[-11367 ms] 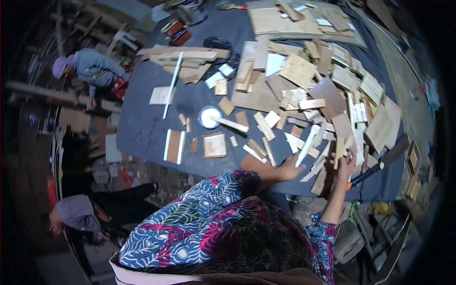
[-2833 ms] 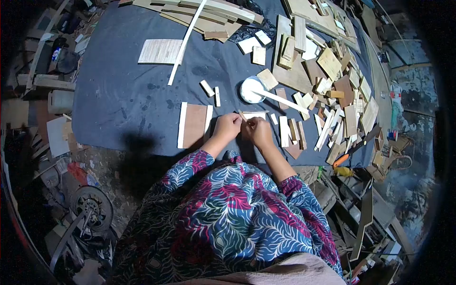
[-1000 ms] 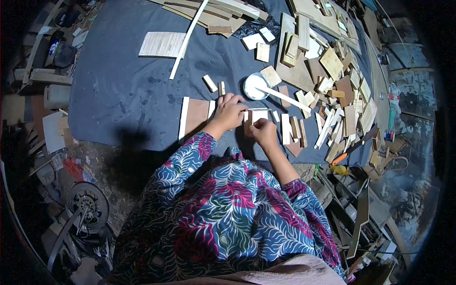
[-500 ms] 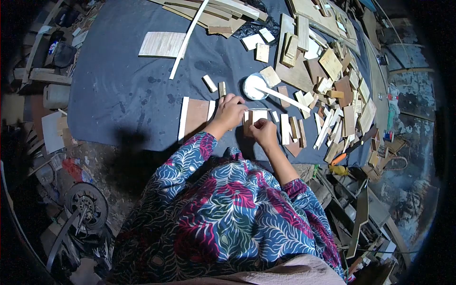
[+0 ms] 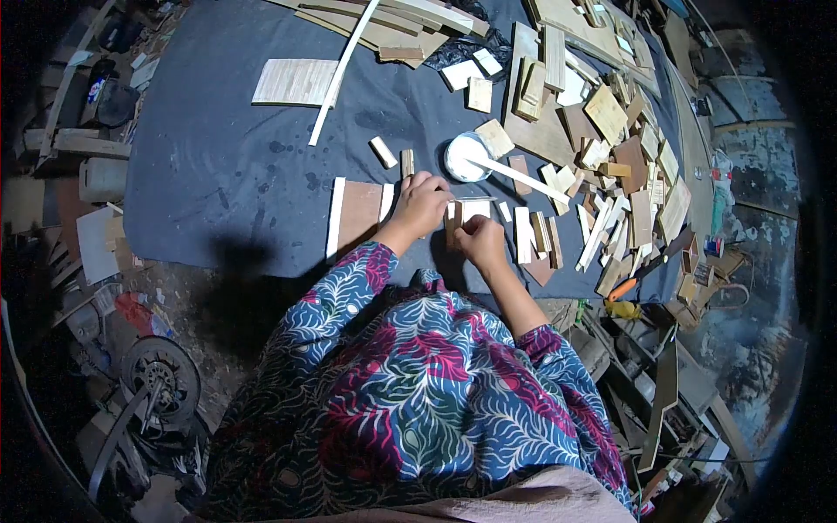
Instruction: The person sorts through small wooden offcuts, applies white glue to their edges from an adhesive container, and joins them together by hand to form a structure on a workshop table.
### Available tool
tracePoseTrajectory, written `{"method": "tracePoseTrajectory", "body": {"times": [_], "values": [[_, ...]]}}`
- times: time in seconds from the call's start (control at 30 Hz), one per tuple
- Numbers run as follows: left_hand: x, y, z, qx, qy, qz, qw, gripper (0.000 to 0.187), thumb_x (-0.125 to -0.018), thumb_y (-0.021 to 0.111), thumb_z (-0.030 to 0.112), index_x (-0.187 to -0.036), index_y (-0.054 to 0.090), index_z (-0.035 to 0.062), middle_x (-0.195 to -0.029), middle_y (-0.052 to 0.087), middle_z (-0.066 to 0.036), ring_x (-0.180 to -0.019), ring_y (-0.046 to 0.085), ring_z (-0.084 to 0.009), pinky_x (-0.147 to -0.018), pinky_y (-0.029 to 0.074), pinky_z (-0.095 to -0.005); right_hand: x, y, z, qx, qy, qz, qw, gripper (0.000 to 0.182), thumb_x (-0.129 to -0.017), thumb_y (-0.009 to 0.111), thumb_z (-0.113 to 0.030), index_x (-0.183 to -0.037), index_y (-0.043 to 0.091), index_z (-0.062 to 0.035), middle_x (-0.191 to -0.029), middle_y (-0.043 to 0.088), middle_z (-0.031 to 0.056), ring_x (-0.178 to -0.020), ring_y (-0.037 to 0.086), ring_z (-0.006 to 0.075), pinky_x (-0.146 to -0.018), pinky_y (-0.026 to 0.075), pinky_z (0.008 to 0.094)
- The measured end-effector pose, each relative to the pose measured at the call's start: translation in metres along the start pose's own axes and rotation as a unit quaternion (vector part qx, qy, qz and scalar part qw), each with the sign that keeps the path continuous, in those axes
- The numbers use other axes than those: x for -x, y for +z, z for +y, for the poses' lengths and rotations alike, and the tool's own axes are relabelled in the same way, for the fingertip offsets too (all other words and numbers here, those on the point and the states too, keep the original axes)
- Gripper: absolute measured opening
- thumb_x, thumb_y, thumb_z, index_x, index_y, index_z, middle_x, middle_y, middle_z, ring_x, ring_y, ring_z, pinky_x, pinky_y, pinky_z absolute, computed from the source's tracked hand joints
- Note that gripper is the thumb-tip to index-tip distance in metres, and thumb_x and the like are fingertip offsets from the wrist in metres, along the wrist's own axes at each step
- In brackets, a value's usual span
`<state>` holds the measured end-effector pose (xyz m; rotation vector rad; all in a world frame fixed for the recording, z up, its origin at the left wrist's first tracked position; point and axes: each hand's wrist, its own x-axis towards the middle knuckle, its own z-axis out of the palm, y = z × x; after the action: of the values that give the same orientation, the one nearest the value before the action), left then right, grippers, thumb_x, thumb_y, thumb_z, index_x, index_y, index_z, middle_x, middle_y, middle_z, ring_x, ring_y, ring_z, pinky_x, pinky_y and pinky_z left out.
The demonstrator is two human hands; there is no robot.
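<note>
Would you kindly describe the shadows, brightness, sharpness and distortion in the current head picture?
Head view: fisheye curvature with dark corners; a dark shadow at left marks the grey cloth; white substance in the tub looks nearly washed out; left hand and right hand look sharp.

A cloth-covered table is brightly lit. The dim floor is crowded at the left by a wheel. At the far right, what may be a blotched wall is partly lost in shadow.
</note>
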<state>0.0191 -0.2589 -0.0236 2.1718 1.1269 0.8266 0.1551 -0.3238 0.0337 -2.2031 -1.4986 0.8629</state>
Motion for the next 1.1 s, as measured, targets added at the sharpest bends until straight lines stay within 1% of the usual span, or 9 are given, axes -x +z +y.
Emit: {"method": "tracePoseTrajectory", "body": {"times": [0.33,0.4,0.5,0.63,0.7,0.9,0.93,1.0,1.1], "values": [[0.0,-0.002,0.002,-0.009,0.014,0.03,0.999,0.008,-0.069,0.059,0.01,-0.073,0.065,0.0116,-0.088,0.056,0.001,-0.095,0.046,-0.0208,-0.084,0.033,-0.0375,-0.002,-0.007,0.008,-0.022,-0.007,0.041,0.999,0.021,-0.062,0.065,-0.016,-0.065,0.06,0.0037,-0.059,0.059,0.0146,-0.053,0.059,0.021,-0.054,0.047,0.0312],[-0.001,-0.006,0.005,-0.009,0.0,-0.022,1.0,0.011,-0.071,0.06,0.012,-0.081,0.066,0.011,-0.092,0.057,-0.001,-0.098,0.046,-0.0237,-0.086,0.034,-0.0378,-0.002,-0.008,0.012,-0.021,-0.004,0.038,0.999,0.02,-0.063,0.065,-0.015,-0.065,0.059,0.0034,-0.057,0.058,0.0121,-0.052,0.057,0.0174,-0.053,0.046,0.0295],[-0.001,-0.006,0.005,-0.011,0.003,-0.026,1.0,0.012,-0.071,0.059,0.013,-0.082,0.065,0.0104,-0.092,0.057,-0.001,-0.098,0.046,-0.0232,-0.086,0.034,-0.0378,-0.001,-0.007,0.014,-0.03,-0.012,0.031,0.999,0.018,-0.063,0.065,-0.014,-0.065,0.059,0.0028,-0.057,0.059,0.011,-0.052,0.057,0.0156,-0.052,0.045,0.0283],[-0.002,-0.002,0.001,-0.007,0.008,-0.02,1.0,0.013,-0.072,0.058,0.012,-0.083,0.065,0.0109,-0.087,0.058,-0.001,-0.093,0.048,-0.0219,-0.084,0.034,-0.0367,0.002,-0.002,0.008,-0.041,-0.001,0.018,0.999,0.017,-0.063,0.064,-0.014,-0.066,0.06,0.0027,-0.058,0.059,0.0119,-0.052,0.058,0.017,-0.053,0.046,0.029],[-0.002,-0.001,0.001,0.0,0.014,-0.016,1.0,0.01,-0.074,0.055,0.013,-0.078,0.064,0.0111,-0.077,0.06,-0.001,-0.086,0.051,-0.0201,-0.082,0.036,-0.0362,0.005,-0.002,0.002,-0.056,0.001,0.022,0.998,0.025,-0.064,0.065,-0.019,-0.065,0.06,0.0052,-0.058,0.058,0.0189,-0.052,0.059,0.0252,-0.054,0.047,0.0329],[-0.003,-0.003,0.003,-0.001,0.006,-0.028,1.0,0.015,-0.073,0.057,0.01,-0.084,0.066,0.0127,-0.073,0.059,-0.004,-0.083,0.053,-0.0213,-0.079,0.037,-0.036,0.002,0.006,0.004,-0.045,-0.009,0.021,0.999,0.024,-0.064,0.063,-0.019,-0.065,0.06,0.0056,-0.06,0.058,0.0213,-0.055,0.06,0.0299,-0.055,0.047,0.0352],[-0.003,-0.003,0.002,-0.001,0.006,-0.028,1.0,0.015,-0.073,0.057,0.01,-0.084,0.066,0.0127,-0.073,0.059,-0.004,-0.083,0.053,-0.0213,-0.079,0.037,-0.036,0.001,0.007,0.005,-0.044,-0.009,0.021,0.999,0.024,-0.064,0.063,-0.019,-0.065,0.06,0.0056,-0.06,0.058,0.0213,-0.055,0.06,0.0299,-0.055,0.047,0.0352],[-0.004,-0.003,0.002,-0.005,0.001,-0.043,0.999,0.015,-0.074,0.056,0.01,-0.085,0.066,0.0127,-0.073,0.059,-0.005,-0.082,0.052,-0.0217,-0.079,0.037,-0.0359,-0.002,0.009,0.005,-0.017,-0.008,0.013,1.0,0.021,-0.063,0.064,-0.016,-0.068,0.062,0.0036,-0.059,0.06,0.0157,-0.053,0.06,0.0216,-0.053,0.047,0.0317],[-0.004,-0.003,0.001,-0.016,0.004,-0.05,0.999,0.016,-0.075,0.055,0.01,-0.086,0.066,0.0126,-0.074,0.059,-0.005,-0.082,0.053,-0.0223,-0.079,0.037,-0.0356,-0.004,0.009,0.003,-0.006,-0.005,0.005,1.0,0.021,-0.063,0.064,-0.017,-0.068,0.062,0.0033,-0.059,0.06,0.0162,-0.053,0.06,0.0221,-0.053,0.047,0.0319]]}}
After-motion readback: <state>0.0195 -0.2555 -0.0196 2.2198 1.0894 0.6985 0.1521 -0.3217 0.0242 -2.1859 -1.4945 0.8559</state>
